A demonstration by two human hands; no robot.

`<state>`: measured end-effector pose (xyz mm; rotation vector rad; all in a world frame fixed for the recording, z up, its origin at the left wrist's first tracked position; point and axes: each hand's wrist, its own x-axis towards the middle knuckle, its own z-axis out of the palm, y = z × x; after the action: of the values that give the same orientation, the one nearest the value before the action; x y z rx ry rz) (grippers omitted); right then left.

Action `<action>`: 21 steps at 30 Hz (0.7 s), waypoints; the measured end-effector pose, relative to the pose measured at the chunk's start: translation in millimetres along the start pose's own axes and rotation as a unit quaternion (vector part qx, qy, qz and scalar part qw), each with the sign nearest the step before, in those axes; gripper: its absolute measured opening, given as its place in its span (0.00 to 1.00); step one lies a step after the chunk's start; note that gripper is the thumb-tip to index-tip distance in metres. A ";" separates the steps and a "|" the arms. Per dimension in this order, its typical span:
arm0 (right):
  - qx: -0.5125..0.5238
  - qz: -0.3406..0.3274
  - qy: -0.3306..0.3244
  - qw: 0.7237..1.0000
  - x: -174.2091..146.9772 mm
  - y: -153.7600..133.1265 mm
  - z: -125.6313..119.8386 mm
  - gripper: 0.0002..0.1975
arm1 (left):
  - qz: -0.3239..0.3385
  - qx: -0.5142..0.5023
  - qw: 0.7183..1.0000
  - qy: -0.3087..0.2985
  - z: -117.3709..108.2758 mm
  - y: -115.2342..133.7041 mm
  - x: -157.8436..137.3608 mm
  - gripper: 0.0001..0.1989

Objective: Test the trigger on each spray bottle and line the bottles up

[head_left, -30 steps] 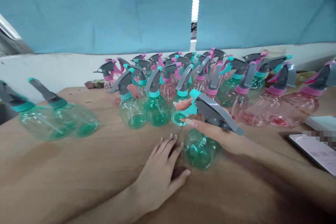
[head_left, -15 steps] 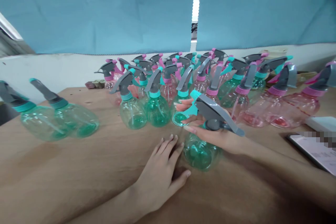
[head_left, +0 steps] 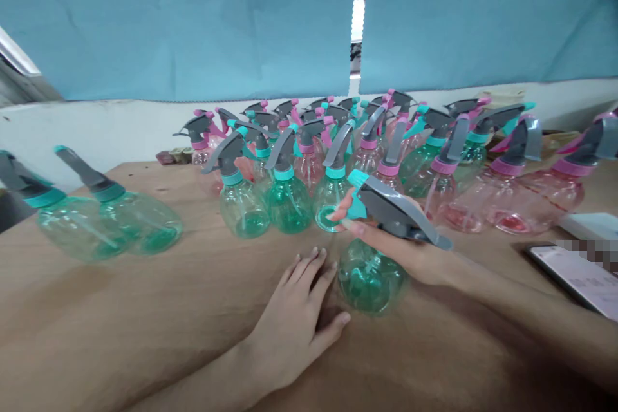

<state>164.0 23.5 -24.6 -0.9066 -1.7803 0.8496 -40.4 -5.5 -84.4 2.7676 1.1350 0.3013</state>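
Observation:
My right hand (head_left: 410,250) is closed around the neck of a green spray bottle (head_left: 371,280), just below its grey trigger head with a turquoise nozzle. The bottle stands near the front of the wooden table, its collar hidden by my fingers. My left hand (head_left: 299,315) lies flat on the table to the left of that bottle, fingers stretched out and holding nothing. Behind the hands stand several more spray bottles in rows, among them a dark green one (head_left: 290,203) and a pink one (head_left: 466,206).
Two green spray bottles (head_left: 140,219) stand apart at the left of the table (head_left: 159,322). On the right lies a phone (head_left: 572,277) beside a white box (head_left: 591,226). A blue cloth (head_left: 193,26) hangs behind the table.
The fingers of my right hand have curled in closer around the bottle's neck. My left hand and the standing bottles keep their places.

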 end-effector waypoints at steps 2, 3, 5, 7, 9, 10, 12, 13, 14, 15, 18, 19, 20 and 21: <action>0.002 -0.003 0.000 1.000 -0.9 0.5 -1.0 0.06 | 0.000 0.001 1.000 -0.003 -0.2 0.0 0.2 0.26; 0.000 -0.005 -0.001 1.000 -1.3 0.3 -1.6 0.06 | 0.000 0.002 1.000 -0.005 -0.5 0.1 0.4 0.26; -0.015 -0.013 -0.002 1.000 -2.4 -1.0 -2.7 0.05 | 0.000 0.003 1.000 -0.008 -1.0 0.3 0.8 0.27; -0.020 -0.017 -0.004 1.000 -3.5 -3.0 -3.4 0.04 | 0.000 0.004 1.000 -0.010 -1.1 0.3 1.0 0.27; -0.012 -0.008 -0.014 1.000 -4.0 -5.0 -3.1 0.04 | 0.000 0.004 1.000 -0.011 -0.7 0.1 1.1 0.28; 0.002 -0.002 -0.022 1.000 -3.9 -5.8 -2.4 0.05 | 0.001 0.003 1.000 -0.011 -0.5 -0.1 1.0 0.28; 0.041 0.010 -0.034 0.999 -3.3 -6.9 0.1 0.07 | 0.000 -0.004 1.000 -0.012 -0.3 -0.3 0.9 0.28; 0.060 0.009 -0.031 0.998 -2.9 -7.1 1.8 0.09 | -0.002 -0.011 1.000 -0.010 -0.6 -0.2 0.8 0.28; 0.076 0.005 -0.026 0.997 -2.5 -7.2 3.7 0.11 | -0.007 -0.020 1.000 -0.007 -1.1 0.1 0.6 0.28; 0.086 0.002 -0.019 0.996 -2.2 -7.1 5.6 0.12 | -0.012 -0.034 0.999 -0.004 -1.9 0.5 0.4 0.28; 0.098 -0.001 -0.012 0.995 -1.7 -6.5 11.5 0.16 | -0.031 -0.095 0.995 0.010 -6.1 2.6 -1.3 0.32; 0.102 -0.003 -0.014 0.995 -1.5 -6.6 13.8 0.16 | -0.036 -0.119 0.992 0.018 -8.0 3.3 -2.4 0.34; 0.105 -0.007 -0.014 0.994 -1.0 -7.3 16.4 0.16 | -0.039 -0.140 0.989 0.026 -10.1 4.0 -4.0 0.35; 0.109 -0.013 -0.013 0.994 -0.3 -8.5 19.7 0.17 | -0.041 -0.158 0.986 0.034 -12.5 4.6 -6.0 0.36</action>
<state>143.9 16.0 -23.9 -0.7316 -1.6790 1.0201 -44.4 -12.4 -72.1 2.4452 1.1038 0.5217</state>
